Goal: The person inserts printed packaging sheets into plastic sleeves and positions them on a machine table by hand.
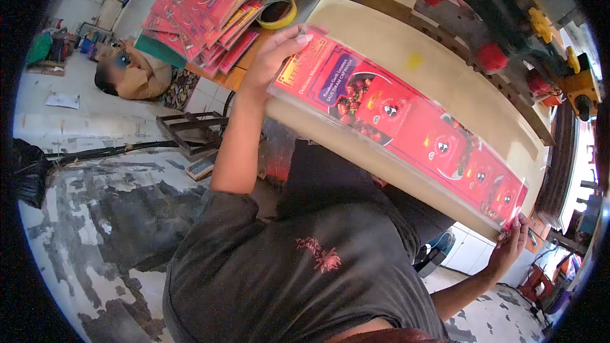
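Note:
A long red printed plastic strip [406,124] with food pictures, panda logos and a clear plastic margin stretches at a slant over a beige work surface [508,121]. My left hand [279,57] grips its upper left end, thumb on the printed face. At the lower right end, the fingers of my right hand [511,241] pinch the strip's corner. Between my hands the strip looks taut and fairly flat. I cannot tell whether its middle touches the surface.
A heap of similar red printed sheets [197,9] lies at upper left, beside a yellow tape roll [277,13]. A dark machine with a red knob [492,57] stands at the far right side. Another person [136,76] is low down at left. A metal frame [190,130] is on the floor.

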Demonstrator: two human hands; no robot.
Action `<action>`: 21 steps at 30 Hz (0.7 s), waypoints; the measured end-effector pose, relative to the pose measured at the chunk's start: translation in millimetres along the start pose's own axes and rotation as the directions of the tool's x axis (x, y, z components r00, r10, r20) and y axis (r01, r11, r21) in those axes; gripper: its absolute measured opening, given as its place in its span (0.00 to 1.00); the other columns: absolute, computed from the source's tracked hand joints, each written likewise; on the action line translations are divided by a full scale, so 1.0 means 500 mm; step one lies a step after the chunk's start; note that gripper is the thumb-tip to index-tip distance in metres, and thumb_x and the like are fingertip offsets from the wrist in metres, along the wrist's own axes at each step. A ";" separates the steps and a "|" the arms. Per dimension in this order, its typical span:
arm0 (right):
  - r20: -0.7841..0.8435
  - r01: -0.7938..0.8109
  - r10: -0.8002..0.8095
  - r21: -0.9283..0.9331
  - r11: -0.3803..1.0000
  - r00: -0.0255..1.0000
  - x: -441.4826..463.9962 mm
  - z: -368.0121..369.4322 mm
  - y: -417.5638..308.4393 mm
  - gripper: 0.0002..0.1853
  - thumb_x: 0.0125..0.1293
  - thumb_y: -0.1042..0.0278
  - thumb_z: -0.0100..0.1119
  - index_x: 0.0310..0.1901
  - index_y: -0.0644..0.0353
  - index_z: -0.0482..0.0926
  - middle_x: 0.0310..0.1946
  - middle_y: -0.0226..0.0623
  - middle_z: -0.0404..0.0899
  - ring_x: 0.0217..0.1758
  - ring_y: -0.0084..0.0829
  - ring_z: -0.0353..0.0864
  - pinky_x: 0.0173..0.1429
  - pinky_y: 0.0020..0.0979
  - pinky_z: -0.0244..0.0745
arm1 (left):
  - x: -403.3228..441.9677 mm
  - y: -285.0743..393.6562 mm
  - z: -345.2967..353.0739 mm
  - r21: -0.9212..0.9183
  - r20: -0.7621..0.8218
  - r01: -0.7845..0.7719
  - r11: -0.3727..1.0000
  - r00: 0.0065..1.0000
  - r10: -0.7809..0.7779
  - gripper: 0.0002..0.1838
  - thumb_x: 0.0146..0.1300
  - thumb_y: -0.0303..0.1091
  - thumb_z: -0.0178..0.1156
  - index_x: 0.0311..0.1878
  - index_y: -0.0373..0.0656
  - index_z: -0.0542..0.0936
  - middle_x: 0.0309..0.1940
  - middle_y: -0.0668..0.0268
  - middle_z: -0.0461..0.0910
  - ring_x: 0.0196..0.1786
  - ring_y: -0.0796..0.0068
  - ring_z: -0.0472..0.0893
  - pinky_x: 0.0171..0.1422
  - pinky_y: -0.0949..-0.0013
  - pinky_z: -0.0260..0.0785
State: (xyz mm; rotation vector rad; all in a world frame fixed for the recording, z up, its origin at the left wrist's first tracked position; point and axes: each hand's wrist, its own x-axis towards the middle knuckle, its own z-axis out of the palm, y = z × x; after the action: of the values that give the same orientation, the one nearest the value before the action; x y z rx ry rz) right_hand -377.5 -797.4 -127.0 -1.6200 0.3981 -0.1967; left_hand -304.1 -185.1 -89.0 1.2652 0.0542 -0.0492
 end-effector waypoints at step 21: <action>0.065 -0.001 0.001 0.002 1.000 0.998 0.004 -0.009 -0.003 0.16 0.78 0.62 0.59 0.60 0.62 0.76 0.30 0.20 0.77 0.20 0.07 0.66 0.21 0.13 0.60 | -0.015 0.023 -0.021 0.270 0.050 0.071 0.960 0.995 -0.088 0.27 0.76 0.37 0.61 0.72 0.37 0.70 0.50 0.61 0.87 0.48 0.77 0.86 0.57 0.72 0.79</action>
State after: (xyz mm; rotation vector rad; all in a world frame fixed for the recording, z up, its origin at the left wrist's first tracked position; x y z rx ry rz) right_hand -376.9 -802.4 -125.4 -1.6196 0.3488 -0.1430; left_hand -311.2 -171.7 -80.7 1.5315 0.0466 -0.1698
